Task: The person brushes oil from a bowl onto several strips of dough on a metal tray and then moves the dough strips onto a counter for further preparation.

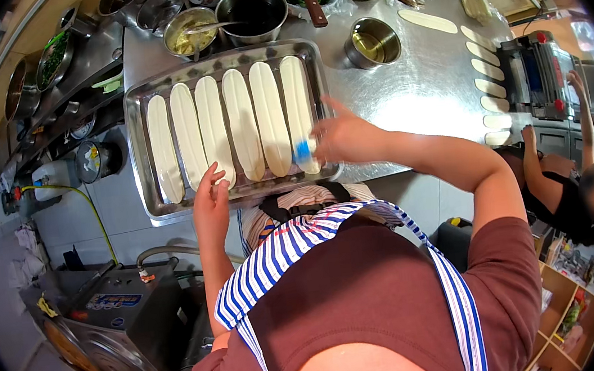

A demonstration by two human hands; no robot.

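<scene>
Several long, flat dough strips [242, 120] lie side by side in a rectangular metal tray [223, 54] in front of me. My right hand [346, 134] is over the tray's right rim, blurred by motion. Its fingers hold a small blue tool [302, 151] at the lower part of the rightmost strip [297, 93]; blur hides the tool's exact kind. At the tray's near edge, my left hand [211, 192] holds nothing, its fingers bent and apart. Those fingertips are by the near end of the third strip from the left [213, 118]; whether they touch it I cannot tell.
Behind the tray stand a bowl of yellowish mixture [191, 33] with a spoon, a pot of dark liquid [252, 13] and a cleaver [314, 7]. A metal cup of oil-like liquid [372, 43] is right of it. More dough pieces [490, 86] line a machine [540, 75] near another person [557, 180].
</scene>
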